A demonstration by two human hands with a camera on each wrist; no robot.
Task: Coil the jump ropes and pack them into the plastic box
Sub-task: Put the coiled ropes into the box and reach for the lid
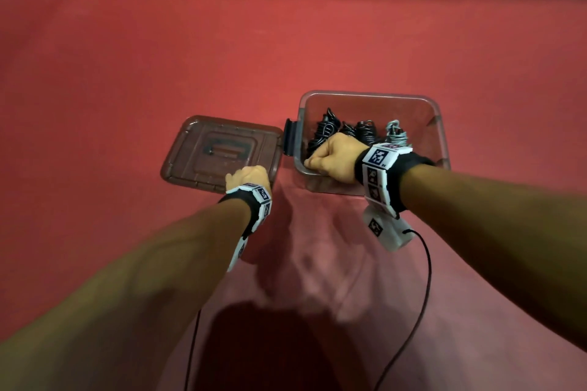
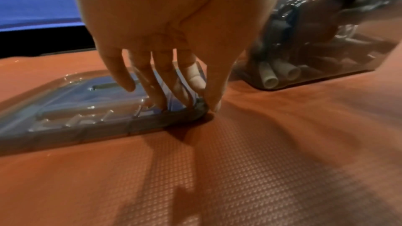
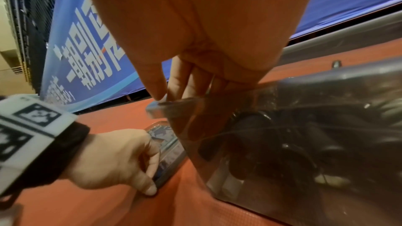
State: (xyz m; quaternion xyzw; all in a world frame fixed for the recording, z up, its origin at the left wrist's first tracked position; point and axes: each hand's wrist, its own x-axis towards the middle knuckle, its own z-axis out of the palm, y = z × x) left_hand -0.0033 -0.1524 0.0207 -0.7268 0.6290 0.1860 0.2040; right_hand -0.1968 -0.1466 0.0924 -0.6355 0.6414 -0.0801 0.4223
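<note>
Red textured cloth covers the desk (image 1: 127,57); blue banner with white lettering (image 3: 91,44) behind its far edge. Clear plastic box (image 1: 440,133) sits open right of centre, nearer the front edge than the far one. Its clear lid (image 1: 203,149) lies flat just to the left, underside up.

Both forearms reach forward, each with a marker-tagged wristband. Right hand (image 1: 333,159) hooks over the box's near-left rim, thumb outside, fingers (image 3: 185,78) down inside the wall. Left hand (image 1: 247,176) pinches the lid's near-right corner, thumb at the edge against the cloth, fingers (image 2: 156,78) on top.

Coiled jump ropes (image 1: 349,132) packed upright inside the box: three or so dark bundles and one pale grey; exact count unclear, partly hidden by the right hand. Two white handle ends (image 2: 280,75) show through the wall.
</note>
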